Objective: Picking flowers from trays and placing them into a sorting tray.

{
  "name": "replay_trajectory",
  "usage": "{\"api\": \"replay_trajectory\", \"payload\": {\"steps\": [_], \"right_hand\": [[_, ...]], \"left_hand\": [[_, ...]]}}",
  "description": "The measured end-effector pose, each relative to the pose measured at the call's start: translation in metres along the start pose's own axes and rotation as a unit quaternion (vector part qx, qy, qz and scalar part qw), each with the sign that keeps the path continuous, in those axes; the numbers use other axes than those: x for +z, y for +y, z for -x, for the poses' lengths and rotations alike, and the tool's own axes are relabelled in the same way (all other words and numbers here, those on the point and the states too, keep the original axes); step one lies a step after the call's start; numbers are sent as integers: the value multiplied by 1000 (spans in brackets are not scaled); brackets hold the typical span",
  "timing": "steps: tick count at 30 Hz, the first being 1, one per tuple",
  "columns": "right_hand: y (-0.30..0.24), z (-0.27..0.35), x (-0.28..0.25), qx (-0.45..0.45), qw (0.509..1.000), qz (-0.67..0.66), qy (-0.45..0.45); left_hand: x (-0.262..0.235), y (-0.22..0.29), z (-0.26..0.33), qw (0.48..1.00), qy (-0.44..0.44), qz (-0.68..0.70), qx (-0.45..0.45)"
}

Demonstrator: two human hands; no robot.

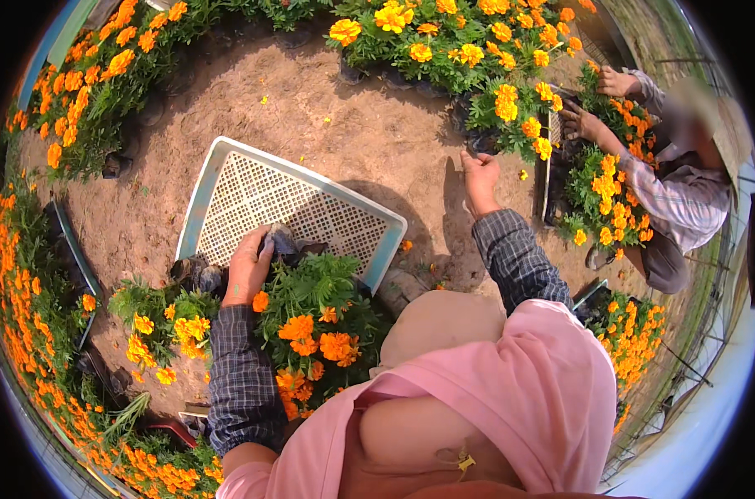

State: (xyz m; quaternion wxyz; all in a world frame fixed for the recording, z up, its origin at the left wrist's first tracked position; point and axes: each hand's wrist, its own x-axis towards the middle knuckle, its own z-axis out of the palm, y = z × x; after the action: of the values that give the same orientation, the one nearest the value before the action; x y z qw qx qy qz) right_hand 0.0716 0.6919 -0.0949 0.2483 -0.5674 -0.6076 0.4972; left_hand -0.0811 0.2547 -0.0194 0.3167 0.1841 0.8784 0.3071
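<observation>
My left hand (247, 264) is closed on the black nursery bag (283, 242) of a potted orange marigold (319, 324), whose flowers tip toward me. Beside that hand, a second black bag (199, 274) belongs to a yellow marigold (165, 328); whether my fingers grip it too, I cannot tell. Both bags overlap the near side of a pale perforated plastic crate (265, 200) with a blue-green rim, which lies on the soil. My right hand (481, 181) reaches forward, fingers pinched at the dark base of a yellow-orange marigold (506, 108) in the far cluster.
Bare brown soil (311, 108) surrounds the crate. Dense marigolds stand along the left (28, 308) and far side (444, 41). At right a person (685, 183) crouches, both hands at a crate of marigolds (610, 191). More marigolds (627, 341) lie near my right side.
</observation>
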Motion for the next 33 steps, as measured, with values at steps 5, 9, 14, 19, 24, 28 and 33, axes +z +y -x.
{"api": "replay_trajectory", "payload": {"steps": [5,9,14,19,24,28,33], "right_hand": [[-29,-54,-35,-164,938,296,-67],[-40,-99,-16,-253,914,258,-186],[-60,-77,14,-226,832,493,-118],[-81,-12,47,-454,806,309,-219],[-153,110,144,-461,745,128,-465],[-151,216,192,-350,642,109,-674],[-134,199,173,-509,596,84,-615]], "left_hand": [[-8,0,4,999,-29,23,3],[-8,4,-5,997,-45,66,-3],[-9,-12,-2,991,-50,121,-24],[-16,-5,-7,985,-64,157,-25],[-45,18,-15,938,-22,310,-153],[-59,16,-27,778,134,601,-124],[-67,-35,-31,925,10,371,-77]]}}
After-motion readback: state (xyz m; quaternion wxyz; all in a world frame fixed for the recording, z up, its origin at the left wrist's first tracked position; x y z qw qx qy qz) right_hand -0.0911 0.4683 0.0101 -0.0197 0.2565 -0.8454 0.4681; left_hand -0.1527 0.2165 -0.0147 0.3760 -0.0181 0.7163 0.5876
